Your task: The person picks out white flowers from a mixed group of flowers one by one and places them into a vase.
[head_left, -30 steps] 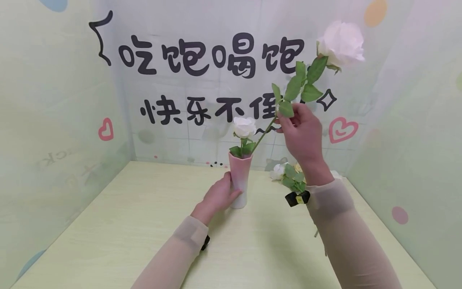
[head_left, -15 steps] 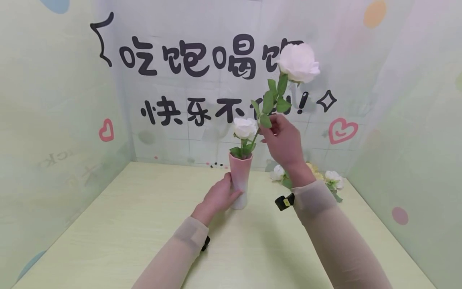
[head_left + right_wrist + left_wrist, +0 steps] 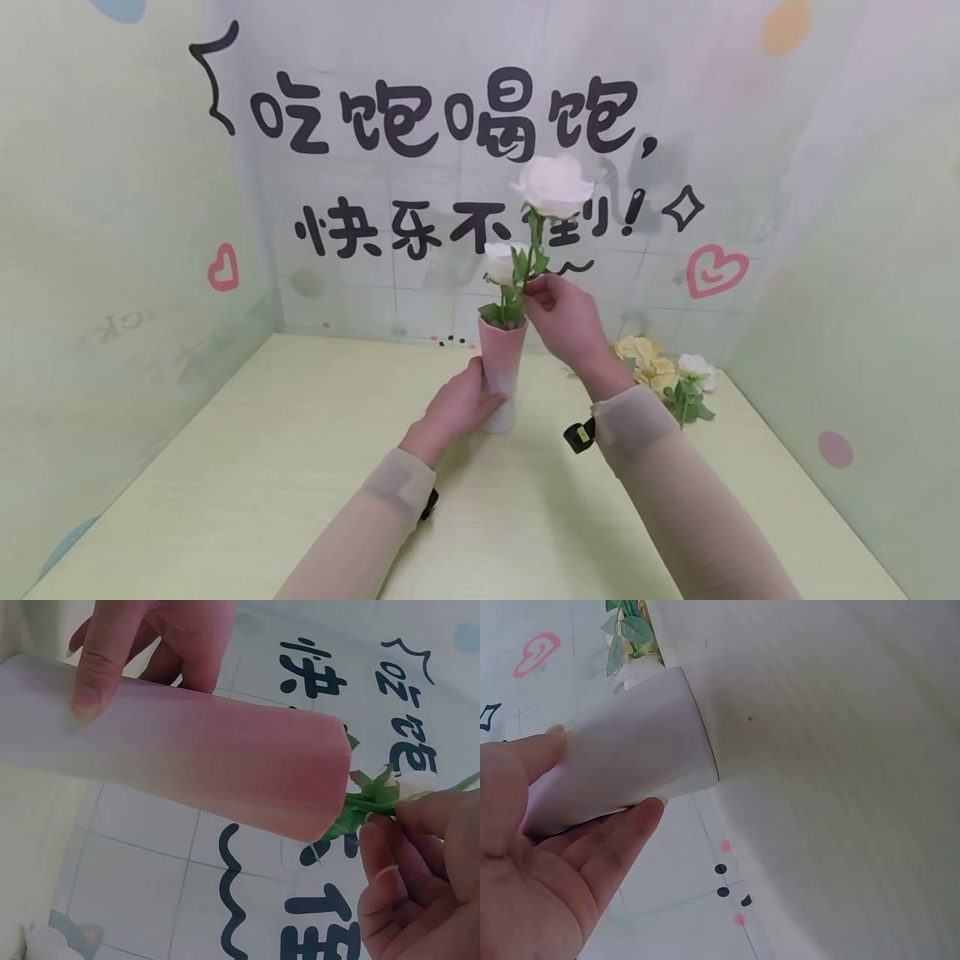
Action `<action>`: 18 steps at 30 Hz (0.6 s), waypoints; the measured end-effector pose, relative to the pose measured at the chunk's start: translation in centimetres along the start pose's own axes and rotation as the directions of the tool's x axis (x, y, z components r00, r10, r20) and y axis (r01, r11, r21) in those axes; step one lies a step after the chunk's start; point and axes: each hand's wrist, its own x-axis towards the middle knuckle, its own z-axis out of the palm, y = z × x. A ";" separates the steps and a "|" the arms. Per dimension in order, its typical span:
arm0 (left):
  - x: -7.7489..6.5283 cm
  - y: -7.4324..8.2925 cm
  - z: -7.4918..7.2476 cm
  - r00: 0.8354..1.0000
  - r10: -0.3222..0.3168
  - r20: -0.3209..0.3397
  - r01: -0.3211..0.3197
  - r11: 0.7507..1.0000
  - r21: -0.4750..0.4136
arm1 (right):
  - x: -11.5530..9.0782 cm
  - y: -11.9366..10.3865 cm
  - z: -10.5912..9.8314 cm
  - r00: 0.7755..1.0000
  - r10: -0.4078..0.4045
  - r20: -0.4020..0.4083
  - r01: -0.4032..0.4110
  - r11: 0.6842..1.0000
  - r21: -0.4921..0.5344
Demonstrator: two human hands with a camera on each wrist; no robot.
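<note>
On the desk [image 3: 300, 500], upright: one pink-and-white vase [image 3: 504, 354], your left hand [image 3: 457, 404] clasping its lower body; smooth, probably rigid, slippery and breakable, best gripped round the middle. Above it: one tall white rose [image 3: 555, 185], your right hand [image 3: 566, 321] pinching its stem [image 3: 380, 809] just over the vase; likely light and bendable, soft-headed, best taken low on the stem. Alongside: one shorter white rose [image 3: 499, 264], standing in the vase.

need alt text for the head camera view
A person's right hand pinches a tall white rose just above a pink-topped vase, which the left hand grips. A shorter white rose stands in the vase; yellow flowers and a white flower lie on the table at right.
</note>
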 end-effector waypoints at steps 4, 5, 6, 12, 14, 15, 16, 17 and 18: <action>-0.1 0.0 0.0 1.000 0.007 0.000 -0.007 1.000 0.002 | -0.2 0.5 0.3 0.998 0.015 0.060 -0.010 0.996 -0.089; -0.1 0.0 -0.1 1.000 0.011 0.000 -0.011 1.000 0.001 | -0.2 0.6 0.3 0.997 0.020 0.071 -0.012 0.994 -0.107; -0.2 0.1 -0.1 1.000 0.017 -0.002 -0.017 1.000 -0.002 | -0.3 0.7 0.3 0.996 0.022 0.081 -0.012 0.992 -0.122; -0.2 0.3 -0.2 1.000 0.013 -0.007 -0.013 1.000 -0.010 | -0.5 1.3 0.3 0.996 0.003 0.086 0.007 0.993 -0.119; -0.2 0.3 -0.2 1.000 0.008 -0.005 -0.008 1.000 -0.006 | -0.7 1.4 0.3 0.996 -0.006 0.089 0.014 0.996 -0.090; -0.2 0.3 -0.2 1.000 0.007 -0.004 -0.007 1.000 -0.006 | -0.8 1.5 0.3 0.996 -0.010 0.089 0.017 0.996 -0.083; -0.2 0.3 -0.2 1.000 0.007 -0.004 -0.007 1.000 -0.006 | -0.9 1.5 0.2 0.996 -0.012 0.086 0.018 0.997 -0.076; -0.2 0.2 -0.2 1.000 0.007 -0.004 -0.007 1.000 -0.006 | -1.0 1.4 0.2 0.996 -0.012 0.083 0.018 0.997 -0.070; -0.2 0.2 -0.2 1.000 0.008 -0.003 -0.008 1.000 -0.005 | -1.1 1.4 0.2 0.997 -0.014 0.077 0.019 0.998 -0.062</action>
